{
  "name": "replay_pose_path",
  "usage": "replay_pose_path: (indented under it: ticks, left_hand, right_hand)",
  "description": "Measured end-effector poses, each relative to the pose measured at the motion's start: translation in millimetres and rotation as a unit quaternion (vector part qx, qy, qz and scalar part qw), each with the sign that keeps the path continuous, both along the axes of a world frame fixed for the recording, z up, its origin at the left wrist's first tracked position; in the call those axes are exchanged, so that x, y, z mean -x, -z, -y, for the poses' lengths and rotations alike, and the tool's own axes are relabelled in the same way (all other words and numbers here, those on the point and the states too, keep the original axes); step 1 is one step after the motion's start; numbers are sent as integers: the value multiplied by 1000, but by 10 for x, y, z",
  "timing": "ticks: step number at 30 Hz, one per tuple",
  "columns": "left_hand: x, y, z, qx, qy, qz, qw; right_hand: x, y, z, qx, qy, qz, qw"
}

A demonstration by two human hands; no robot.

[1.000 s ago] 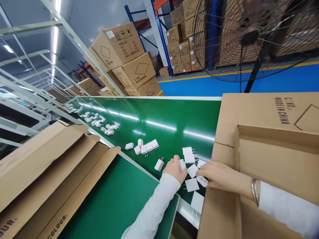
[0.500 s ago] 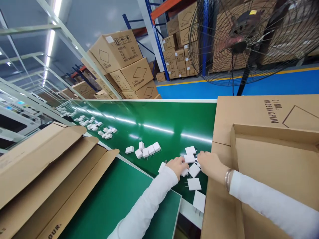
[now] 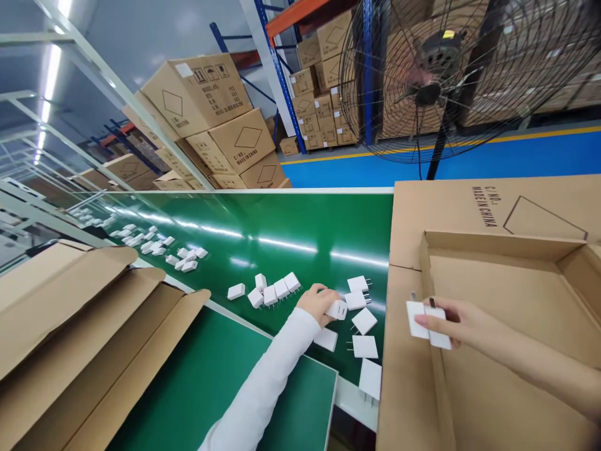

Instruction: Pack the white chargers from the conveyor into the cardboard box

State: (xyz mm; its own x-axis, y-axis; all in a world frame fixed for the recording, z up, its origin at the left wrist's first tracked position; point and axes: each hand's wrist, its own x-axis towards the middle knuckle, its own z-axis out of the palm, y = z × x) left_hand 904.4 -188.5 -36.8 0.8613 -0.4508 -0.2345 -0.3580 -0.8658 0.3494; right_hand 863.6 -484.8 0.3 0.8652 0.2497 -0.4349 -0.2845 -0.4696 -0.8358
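My left hand (image 3: 317, 304) is closed on a white charger (image 3: 337, 310) above the green conveyor belt (image 3: 300, 225). Over the left edge of the shallow cardboard tray (image 3: 507, 288), my right hand (image 3: 448, 322) pinches two white chargers (image 3: 427, 324) side by side, their prongs pointing up. Beside my left hand lies another white charger (image 3: 326, 339). Several loose chargers (image 3: 365, 346) form a rough column between the left hand and the cardboard. Farther left on the belt sits a small cluster of chargers (image 3: 281, 288).
More chargers (image 3: 150, 244) lie up the belt. Open cardboard cartons (image 3: 107, 338) stand at the left over a green side table (image 3: 201, 376). Behind the belt are stacked boxes (image 3: 235, 141) and a large black fan (image 3: 436, 94).
My right hand has moved right, off the belt, and now shows two chargers in its grip. My left hand has lifted a charger slightly. The view has shifted a little.
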Motion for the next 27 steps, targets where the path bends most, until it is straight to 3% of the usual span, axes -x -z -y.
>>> replay_pose_path:
  ticks: [2,3,4,5,7,10,15,19,22,24,27]
  left_hand:
    - [207,2,89,154,-35,4,987]
    - [343,14,169,273,-55,-11,960]
    - [489,32,267,409,-64,-42,909]
    - [634,54,373,496,-53,-96,861]
    - [880,91,573,578,-23,-173,797]
    - [1068,101,722,587,-21,-205,783]
    - [1092,-19,589,555,-52,-141,818]
    - [1098,-207,564,513,24,-25,858]
    - [1100,-315,668,538,87,10,838]
    - [1097,-359,762,567,129,8,813]
    - [1110,-404,890,561,199,-18,803]
  right_hand:
    - [53,18,-56,-68,2,-36,997]
    - [50,11,-101,-92,-7,-44,995]
    - [31,-3,-147,-112,-19,-45,993]
    - [1,-22,-188,-130,-27,-42,990]
    - [-59,-51,-251,-168,-21,-36,985]
    - [-84,-27,-317,-229,17,-53,972]
    - [75,61,-442,-379,0,-123,917]
    - [297,-26,-421,-499,-17,-202,843]
    - [518,-65,-272,-550,31,-238,800]
    - [675,-49,-140,-547,58,-235,801]
    - [883,8,89,-492,90,-226,836]
